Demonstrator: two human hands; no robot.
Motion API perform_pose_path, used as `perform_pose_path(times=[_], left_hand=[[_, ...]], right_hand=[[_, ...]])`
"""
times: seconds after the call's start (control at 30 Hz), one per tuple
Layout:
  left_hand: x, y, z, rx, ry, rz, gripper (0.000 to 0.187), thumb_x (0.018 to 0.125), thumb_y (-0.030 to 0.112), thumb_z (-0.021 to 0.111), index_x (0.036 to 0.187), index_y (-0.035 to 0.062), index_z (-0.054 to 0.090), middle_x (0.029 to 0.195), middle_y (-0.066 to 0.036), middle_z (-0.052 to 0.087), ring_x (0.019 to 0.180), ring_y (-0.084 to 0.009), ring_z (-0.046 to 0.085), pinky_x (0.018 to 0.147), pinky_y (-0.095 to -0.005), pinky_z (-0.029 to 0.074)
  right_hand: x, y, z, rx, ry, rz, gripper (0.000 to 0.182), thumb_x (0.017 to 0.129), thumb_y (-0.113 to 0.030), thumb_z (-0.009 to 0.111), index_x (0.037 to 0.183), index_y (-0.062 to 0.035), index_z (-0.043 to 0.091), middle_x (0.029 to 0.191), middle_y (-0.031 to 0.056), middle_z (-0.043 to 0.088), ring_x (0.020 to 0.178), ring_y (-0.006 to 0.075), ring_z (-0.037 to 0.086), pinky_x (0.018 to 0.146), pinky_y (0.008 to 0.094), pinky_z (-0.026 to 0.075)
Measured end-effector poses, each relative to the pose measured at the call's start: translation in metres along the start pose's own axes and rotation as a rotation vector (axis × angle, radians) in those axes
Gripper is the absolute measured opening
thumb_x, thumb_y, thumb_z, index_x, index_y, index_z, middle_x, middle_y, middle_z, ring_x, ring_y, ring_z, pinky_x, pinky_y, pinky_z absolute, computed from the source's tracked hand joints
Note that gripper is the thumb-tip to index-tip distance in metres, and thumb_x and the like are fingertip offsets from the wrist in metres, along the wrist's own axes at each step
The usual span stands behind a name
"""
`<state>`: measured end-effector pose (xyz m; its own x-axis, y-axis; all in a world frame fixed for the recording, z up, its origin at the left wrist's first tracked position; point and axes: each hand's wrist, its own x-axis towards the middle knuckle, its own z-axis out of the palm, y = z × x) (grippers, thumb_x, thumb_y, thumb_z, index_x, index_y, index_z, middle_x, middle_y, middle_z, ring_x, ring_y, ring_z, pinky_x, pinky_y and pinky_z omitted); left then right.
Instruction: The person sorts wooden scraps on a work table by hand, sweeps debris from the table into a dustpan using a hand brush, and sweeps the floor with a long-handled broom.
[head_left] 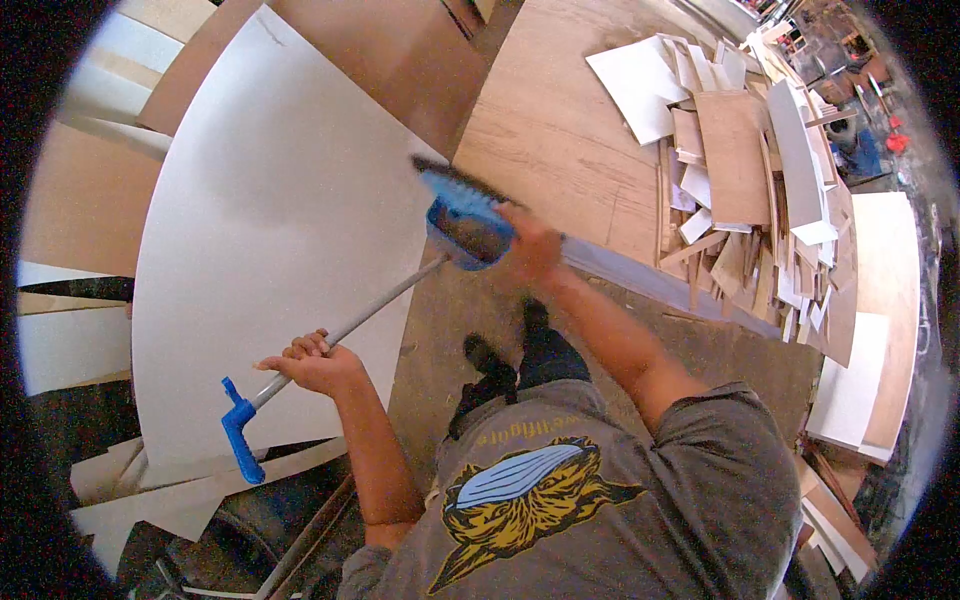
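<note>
A long-handled brush slants across in front of my body, with a grey pole and a blue angled grip at its lower end. Its blue head has an open frame underneath and a dark strip, apparently bristles, along the far edge. My left hand is closed round the pole near the grip, palm turned up. At the head's right end is my right hand, blurred by motion, its fingers seemingly closed on the blue part. Some of those fingers are hidden by the head.
A large white sheet lies to the left, beside brown boards. On the right, a wooden board surface carries a heap of wood and panel offcuts. More panels lean at the far right. Brown floor lies around my feet.
</note>
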<state>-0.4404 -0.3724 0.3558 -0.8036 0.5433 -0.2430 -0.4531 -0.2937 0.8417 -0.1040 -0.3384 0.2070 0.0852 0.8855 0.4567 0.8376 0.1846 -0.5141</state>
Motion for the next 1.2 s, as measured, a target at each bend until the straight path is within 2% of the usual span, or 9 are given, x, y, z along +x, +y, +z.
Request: perform_pose_path(times=[0.1,0.17,0.3,0.37,0.47,0.67,0.9,1.0,1.2], left_hand=[[0.003,-0.001,0.000,-0.016,-0.009,-0.013,0.061,0.094,0.068,0.042,0.060,0.0195,0.026,0.048,0.003,0.024,0.040,-0.0130,0.028,0.064,-0.0345,0.044],[0.002,0.000,0.005,-0.025,-0.004,-0.021,0.061,0.093,0.067,0.042,0.060,0.0194,0.026,0.047,0.003,0.024,0.039,-0.0129,0.029,0.063,-0.0345,0.044],[-0.004,-0.002,0.016,-0.004,-0.024,-0.020,0.061,0.093,0.068,0.042,0.060,0.0197,0.025,0.047,0.003,0.024,0.039,-0.0128,0.029,0.063,-0.0345,0.044],[-0.003,-0.008,0.020,0.004,-0.033,-0.028,0.061,0.093,0.068,0.042,0.060,0.0197,0.025,0.047,0.003,0.023,0.039,-0.0129,0.029,0.064,-0.0346,0.045],[0.001,-0.014,0.019,0.009,-0.054,-0.043,0.060,0.094,0.068,0.042,0.061,0.0196,0.026,0.048,0.003,0.023,0.039,-0.0130,0.029,0.064,-0.0347,0.045],[0.002,-0.009,0.020,-0.014,-0.066,-0.017,0.059,0.094,0.067,0.041,0.063,0.0189,0.027,0.049,0.003,0.025,0.040,-0.0131,0.030,0.064,-0.0340,0.045],[0.010,-0.002,0.013,0.011,-0.075,0.024,0.060,0.095,0.067,0.039,0.062,0.0193,0.025,0.049,0.003,0.023,0.041,-0.0129,0.027,0.063,-0.0339,0.044],[0.011,0.002,0.019,0.000,-0.042,0.016,0.060,0.096,0.066,0.038,0.061,0.0195,0.023,0.049,0.003,0.021,0.041,-0.0127,0.026,0.063,-0.0336,0.044],[0.013,0.009,0.029,-0.045,-0.015,0.005,0.059,0.097,0.064,0.038,0.062,0.0194,0.023,0.049,0.003,0.020,0.041,-0.0125,0.026,0.062,-0.0328,0.044]], right_hand=[[0.038,0.014,-0.047,-0.127,0.113,0.072,0.049,0.078,0.002,0.057,0.122,-0.0184,0.063,0.110,0.0122,0.069,0.091,0.0342,0.068,0.075,0.0426,0.056],[0.047,0.094,-0.025,-0.347,0.080,0.154,0.044,0.083,-0.004,0.056,0.123,-0.0215,0.062,0.106,0.0130,0.070,0.088,0.0356,0.068,0.073,0.0459,0.055],[0.067,0.143,-0.018,-0.387,-0.186,0.488,0.043,0.086,-0.013,0.054,0.126,-0.0269,0.061,0.100,0.0151,0.070,0.087,0.0373,0.068,0.075,0.0503,0.053],[0.057,0.146,0.015,-0.383,-0.330,0.482,0.044,0.085,-0.013,0.055,0.126,-0.0253,0.060,0.100,0.0153,0.070,0.088,0.0372,0.068,0.076,0.0494,0.054],[0.013,0.076,0.054,-0.389,-0.378,0.149,0.047,0.080,-0.013,0.056,0.126,-0.0198,0.061,0.107,0.0110,0.070,0.093,0.0329,0.068,0.079,0.0469,0.055],[-0.014,-0.029,0.022,0.198,-0.296,0.180,0.055,0.075,-0.003,0.059,0.127,-0.0206,0.061,0.114,0.0118,0.068,0.099,0.0319,0.067,0.080,0.0423,0.056],[0.038,0.067,-0.025,-0.159,0.015,0.142,0.050,0.078,-0.006,0.060,0.124,-0.0227,0.062,0.098,0.0153,0.070,0.083,0.0356,0.068,0.071,0.0468,0.054],[0.036,0.104,0.004,-0.338,-0.184,0.254,0.045,0.080,-0.009,0.058,0.123,-0.0223,0.063,0.098,0.0147,0.070,0.083,0.0345,0.068,0.071,0.0467,0.055],[-0.014,0.003,0.049,0.030,-0.396,0.083,0.039,0.084,-0.013,0.055,0.122,-0.0198,0.061,0.108,0.0104,0.069,0.094,0.0328,0.068,0.079,0.0462,0.055]])
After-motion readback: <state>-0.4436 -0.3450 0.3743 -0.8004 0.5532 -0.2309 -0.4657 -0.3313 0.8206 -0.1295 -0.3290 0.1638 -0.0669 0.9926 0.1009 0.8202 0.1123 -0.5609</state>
